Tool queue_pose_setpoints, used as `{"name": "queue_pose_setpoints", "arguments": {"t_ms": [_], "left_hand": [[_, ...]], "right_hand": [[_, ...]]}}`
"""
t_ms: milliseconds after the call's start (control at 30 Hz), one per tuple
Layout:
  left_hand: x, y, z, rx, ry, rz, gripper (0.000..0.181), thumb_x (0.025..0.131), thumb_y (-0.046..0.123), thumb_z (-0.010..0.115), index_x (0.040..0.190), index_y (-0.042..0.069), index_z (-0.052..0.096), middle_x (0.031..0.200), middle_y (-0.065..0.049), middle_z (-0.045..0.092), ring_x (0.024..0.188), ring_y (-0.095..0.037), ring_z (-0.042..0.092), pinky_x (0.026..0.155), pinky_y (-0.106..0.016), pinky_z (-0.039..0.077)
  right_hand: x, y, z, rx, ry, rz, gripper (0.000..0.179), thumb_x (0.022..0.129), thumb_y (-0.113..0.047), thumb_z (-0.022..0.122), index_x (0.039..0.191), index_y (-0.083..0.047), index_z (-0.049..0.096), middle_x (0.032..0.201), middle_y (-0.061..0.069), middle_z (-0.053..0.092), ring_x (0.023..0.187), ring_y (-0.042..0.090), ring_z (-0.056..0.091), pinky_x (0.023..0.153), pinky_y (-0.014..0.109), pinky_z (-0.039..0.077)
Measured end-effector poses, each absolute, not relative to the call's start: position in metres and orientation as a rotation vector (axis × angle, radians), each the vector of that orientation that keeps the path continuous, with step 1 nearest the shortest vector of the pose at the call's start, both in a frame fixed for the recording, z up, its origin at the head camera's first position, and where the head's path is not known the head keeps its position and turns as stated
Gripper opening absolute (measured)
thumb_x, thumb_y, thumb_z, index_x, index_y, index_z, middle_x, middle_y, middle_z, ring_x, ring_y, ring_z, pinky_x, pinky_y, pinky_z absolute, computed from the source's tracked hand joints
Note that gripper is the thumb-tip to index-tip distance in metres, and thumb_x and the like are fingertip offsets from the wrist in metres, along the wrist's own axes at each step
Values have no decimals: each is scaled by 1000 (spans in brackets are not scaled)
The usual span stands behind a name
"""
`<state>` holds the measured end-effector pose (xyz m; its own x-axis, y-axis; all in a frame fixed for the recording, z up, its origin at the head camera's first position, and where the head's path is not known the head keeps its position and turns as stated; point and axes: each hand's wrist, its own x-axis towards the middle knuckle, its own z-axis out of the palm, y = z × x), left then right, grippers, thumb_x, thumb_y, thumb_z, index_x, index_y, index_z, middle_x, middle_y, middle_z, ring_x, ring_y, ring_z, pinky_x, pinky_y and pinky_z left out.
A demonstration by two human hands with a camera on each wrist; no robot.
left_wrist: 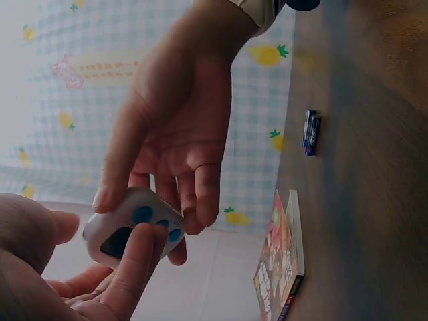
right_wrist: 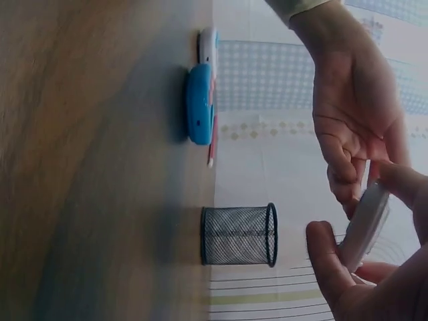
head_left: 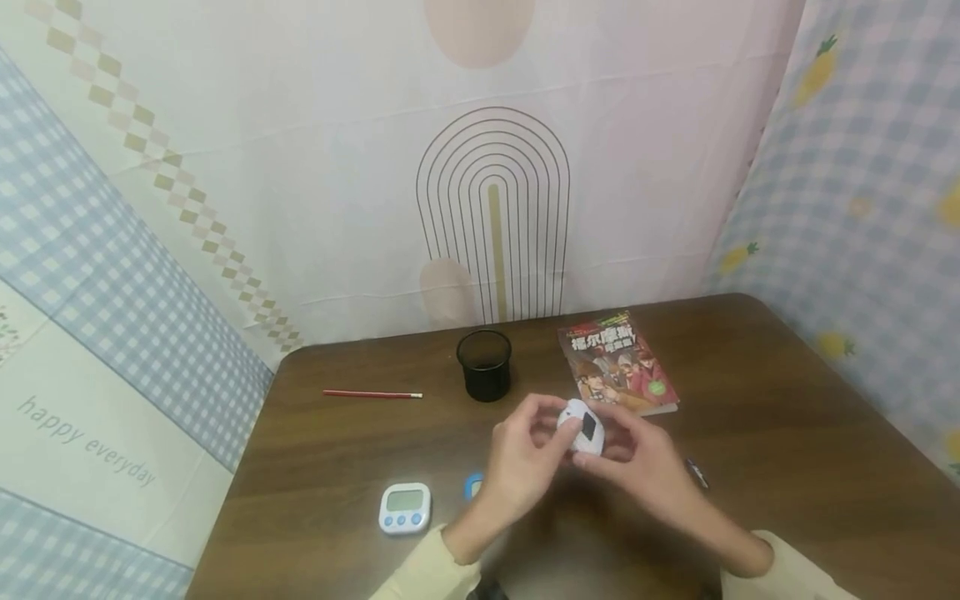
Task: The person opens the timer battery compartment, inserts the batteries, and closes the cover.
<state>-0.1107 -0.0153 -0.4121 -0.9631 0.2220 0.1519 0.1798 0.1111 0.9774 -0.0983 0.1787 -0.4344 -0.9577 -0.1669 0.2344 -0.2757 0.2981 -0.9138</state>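
Observation:
Both hands hold a white digital timer (head_left: 576, 440) up over the table. My left hand (head_left: 520, 457) grips its left side, thumb pressing on the back beside a dark square patch. My right hand (head_left: 647, 454) pinches the opposite edge between thumb and fingers. In the left wrist view the same timer (left_wrist: 110, 231) shows its grey screen and round blue buttons, with fingertips lying over part of that face. The right wrist view catches it nearly edge-on, tilted. Below the hands, a blue timer (head_left: 472, 486) is partly hidden by my left wrist.
Another white timer (head_left: 405, 508) lies front left. A red pencil (head_left: 372, 394), a black mesh pen cup (head_left: 485, 367) and a comic-style book (head_left: 621, 362) sit farther back. Two small batteries (left_wrist: 311, 132) lie to the right. Fabric hangs behind the table (head_left: 300, 467).

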Motion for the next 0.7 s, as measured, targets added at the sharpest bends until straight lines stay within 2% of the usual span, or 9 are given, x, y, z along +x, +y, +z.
{"name": "queue_pose_setpoints", "arguments": {"t_ms": [100, 200, 267, 400, 500, 600, 700], "left_hand": [[-111, -15, -413, 461, 2298, 2071, 20, 104, 10, 66, 123, 7, 70, 101, -12, 78, 78, -15, 77, 70, -32, 66], [-111, -17, -413, 563, 2448, 2011, 29, 96, -5, 63, 122, 6, 73, 100, -10, 79, 85, -18, 77, 75, -30, 65], [-111, -18, -413, 666, 2640, 1883, 37, 90, -8, 68, 122, 8, 74, 102, -6, 78, 93, -18, 76, 83, -30, 63], [-108, -18, -413, 804, 2943, 1566, 54, 81, 4, 85, 132, 14, 71, 116, -2, 69, 110, -16, 64, 95, -32, 58], [-106, -17, -413, 849, 3011, 1427, 67, 77, 19, 93, 139, 17, 66, 128, -2, 62, 119, -17, 57, 99, -34, 56], [-106, -16, -414, 861, 3028, 1384, 75, 75, 26, 96, 142, 19, 62, 135, -3, 60, 122, -18, 58, 101, -36, 55], [-105, -15, -416, 852, 3031, 1386, 76, 75, 26, 97, 142, 20, 61, 135, -2, 61, 118, -18, 62, 99, -34, 53]], "right_hand": [[-101, 183, -432, 377, -2440, 1958, 60, 94, -14, 82, 145, 4, 57, 130, 28, 68, 97, 15, 77, 85, 29, 65], [-105, 188, -430, 438, -2334, 2273, 50, 103, -9, 67, 145, 12, 51, 134, 30, 65, 100, 22, 78, 89, 37, 65], [-107, 191, -430, 507, -2223, 2502, 42, 107, -6, 57, 144, 13, 51, 131, 26, 67, 101, 27, 78, 93, 42, 63], [-109, 195, -429, 601, -2033, 2806, 30, 112, -7, 44, 136, 0, 61, 125, 15, 71, 107, 27, 76, 99, 44, 61], [-109, 197, -429, 647, -1933, 2931, 32, 114, -9, 37, 136, -9, 61, 126, 13, 69, 112, 29, 75, 103, 44, 59], [-108, 198, -428, 695, -1873, 3003, 35, 115, -10, 33, 140, -9, 57, 130, 13, 68, 116, 31, 73, 106, 44, 57], [-108, 197, -427, 731, -1828, 3053, 37, 115, -11, 30, 142, -10, 56, 131, 12, 67, 117, 31, 73, 107, 45, 56]]}}
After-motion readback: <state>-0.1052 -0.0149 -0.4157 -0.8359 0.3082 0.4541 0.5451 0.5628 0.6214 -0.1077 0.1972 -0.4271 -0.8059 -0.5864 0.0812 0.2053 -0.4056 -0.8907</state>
